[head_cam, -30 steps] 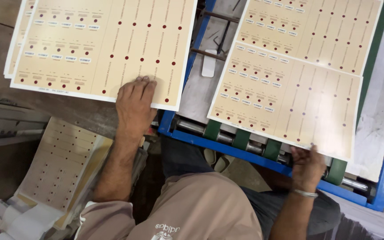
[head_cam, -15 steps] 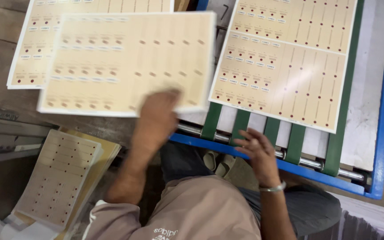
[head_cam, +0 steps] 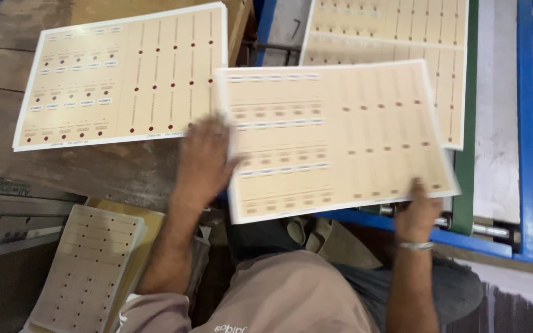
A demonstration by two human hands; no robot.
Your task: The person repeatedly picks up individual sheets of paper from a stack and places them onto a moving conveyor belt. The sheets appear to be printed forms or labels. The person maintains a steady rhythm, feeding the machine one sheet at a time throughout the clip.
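A cream printed sheet [head_cam: 334,135] with rows of small labels and dark red dots hangs in the air, blurred, between my two hands. My left hand [head_cam: 202,161] grips its left edge and my right hand [head_cam: 416,211], with a metal bangle on the wrist, grips its lower right corner. The sheet lies over the blue-framed machine bed [head_cam: 525,123], partly covering another similar sheet [head_cam: 396,37] resting on the green belts. A stack of the same sheets [head_cam: 118,77] lies on the wooden table [head_cam: 81,169] to the left.
Below the table at the lower left stands a pile of perforated cream cards [head_cam: 87,265] on yellow board. Metal rollers [head_cam: 482,227] and a green belt [head_cam: 464,185] run along the machine's front edge. My knees and sandals [head_cam: 316,231] are below the sheet.
The sheet has travelled right from over the table stack to over the machine bed. My left hand moved with it and my right hand has taken hold of its lower right corner.
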